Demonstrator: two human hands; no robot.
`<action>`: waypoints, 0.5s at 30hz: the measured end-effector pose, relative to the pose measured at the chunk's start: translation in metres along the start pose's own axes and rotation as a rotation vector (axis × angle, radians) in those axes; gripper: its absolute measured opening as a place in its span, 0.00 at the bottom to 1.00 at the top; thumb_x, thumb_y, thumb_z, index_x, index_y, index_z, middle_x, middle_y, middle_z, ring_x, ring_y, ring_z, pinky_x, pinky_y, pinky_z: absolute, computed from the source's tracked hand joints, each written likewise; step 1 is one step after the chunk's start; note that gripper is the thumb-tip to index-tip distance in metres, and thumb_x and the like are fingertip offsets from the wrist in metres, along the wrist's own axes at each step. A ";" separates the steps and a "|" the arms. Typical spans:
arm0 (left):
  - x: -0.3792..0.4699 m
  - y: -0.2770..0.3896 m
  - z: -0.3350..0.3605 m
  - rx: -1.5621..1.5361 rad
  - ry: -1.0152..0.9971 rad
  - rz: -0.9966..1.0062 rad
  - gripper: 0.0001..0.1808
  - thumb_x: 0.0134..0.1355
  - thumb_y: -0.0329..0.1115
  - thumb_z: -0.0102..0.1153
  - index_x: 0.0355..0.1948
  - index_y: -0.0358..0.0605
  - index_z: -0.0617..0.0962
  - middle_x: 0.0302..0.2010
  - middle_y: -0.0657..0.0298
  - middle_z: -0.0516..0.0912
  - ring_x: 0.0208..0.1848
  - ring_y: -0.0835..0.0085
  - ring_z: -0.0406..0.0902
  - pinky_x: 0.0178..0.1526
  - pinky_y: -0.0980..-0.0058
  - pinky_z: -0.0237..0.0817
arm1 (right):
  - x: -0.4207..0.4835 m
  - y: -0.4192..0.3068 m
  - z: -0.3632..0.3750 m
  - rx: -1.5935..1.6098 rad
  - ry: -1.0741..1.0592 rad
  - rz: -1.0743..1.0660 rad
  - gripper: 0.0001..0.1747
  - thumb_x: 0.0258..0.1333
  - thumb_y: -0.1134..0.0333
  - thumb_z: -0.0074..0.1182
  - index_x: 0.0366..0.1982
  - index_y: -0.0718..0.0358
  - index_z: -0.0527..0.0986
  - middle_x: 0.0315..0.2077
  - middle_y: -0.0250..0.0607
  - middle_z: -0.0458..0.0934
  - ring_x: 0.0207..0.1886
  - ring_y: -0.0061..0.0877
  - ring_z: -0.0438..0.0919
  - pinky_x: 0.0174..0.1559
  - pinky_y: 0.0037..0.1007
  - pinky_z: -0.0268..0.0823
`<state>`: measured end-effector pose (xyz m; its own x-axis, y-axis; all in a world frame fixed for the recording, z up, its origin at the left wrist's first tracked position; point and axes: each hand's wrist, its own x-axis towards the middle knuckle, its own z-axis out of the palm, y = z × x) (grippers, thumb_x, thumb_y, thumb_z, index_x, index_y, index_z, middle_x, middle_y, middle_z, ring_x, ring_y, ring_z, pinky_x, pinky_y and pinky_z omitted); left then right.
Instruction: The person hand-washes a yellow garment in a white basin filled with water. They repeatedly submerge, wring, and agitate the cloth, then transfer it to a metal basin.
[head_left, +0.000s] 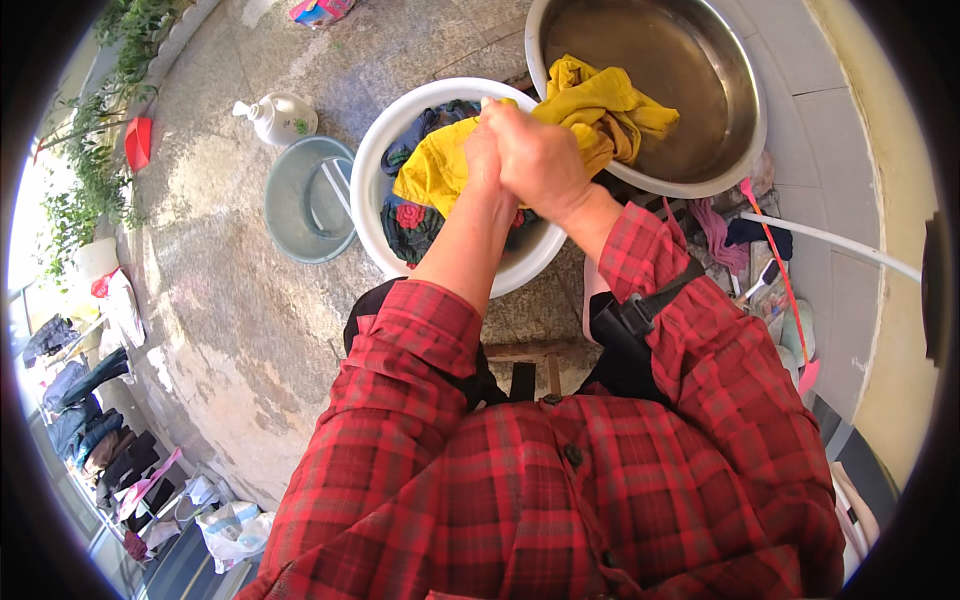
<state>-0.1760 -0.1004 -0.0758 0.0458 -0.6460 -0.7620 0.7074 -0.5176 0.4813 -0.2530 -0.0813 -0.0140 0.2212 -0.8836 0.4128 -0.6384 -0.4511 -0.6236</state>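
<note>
Over a white basin (369, 214), my left hand (486, 169) and my right hand (541, 159) are closed close together on a wet yellow cloth (436, 166). One part of the cloth hangs on the left over the white basin. Its other part lies to the right, across the rim of a large metal basin (731, 169) that holds murky water. Dark patterned fabric with red flowers (410, 216) lies in the white basin. My fingers partly hide each other and the gripped middle of the cloth.
A grey-blue plastic basin (289, 214) and a white jug-like bottle (283, 118) stand at the left. To the right are a white pipe (832, 238), a red-handled stick (786, 281), a brush (766, 274) and pink cloth (721, 238). Clothes (79, 409) hang at the far left.
</note>
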 end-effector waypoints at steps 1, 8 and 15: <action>0.000 -0.007 0.003 0.019 0.046 -0.072 0.25 0.66 0.53 0.52 0.45 0.38 0.78 0.39 0.53 0.81 0.43 0.66 0.77 0.45 0.67 0.70 | 0.005 0.008 -0.005 -0.136 -0.090 0.390 0.07 0.58 0.69 0.50 0.37 0.62 0.74 0.26 0.52 0.79 0.31 0.47 0.79 0.32 0.42 0.70; -0.026 -0.020 0.008 0.877 0.299 0.571 0.18 0.67 0.45 0.52 0.45 0.39 0.76 0.42 0.56 0.82 0.40 0.63 0.80 0.44 0.61 0.72 | -0.010 0.021 0.012 0.029 0.105 0.252 0.10 0.62 0.63 0.48 0.38 0.60 0.75 0.26 0.56 0.79 0.32 0.52 0.79 0.34 0.45 0.69; -0.032 -0.005 0.008 0.139 -0.090 0.067 0.22 0.67 0.49 0.53 0.47 0.38 0.75 0.48 0.56 0.78 0.50 0.62 0.76 0.53 0.56 0.67 | -0.015 0.090 -0.007 0.075 -0.078 0.832 0.19 0.62 0.55 0.50 0.29 0.65 0.77 0.23 0.55 0.78 0.31 0.41 0.81 0.39 0.36 0.70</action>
<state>-0.1860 -0.0815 -0.0503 0.0223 -0.7261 -0.6872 0.6001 -0.5401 0.5901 -0.3192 -0.1074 -0.0720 -0.2477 -0.9369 -0.2467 -0.5661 0.3466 -0.7479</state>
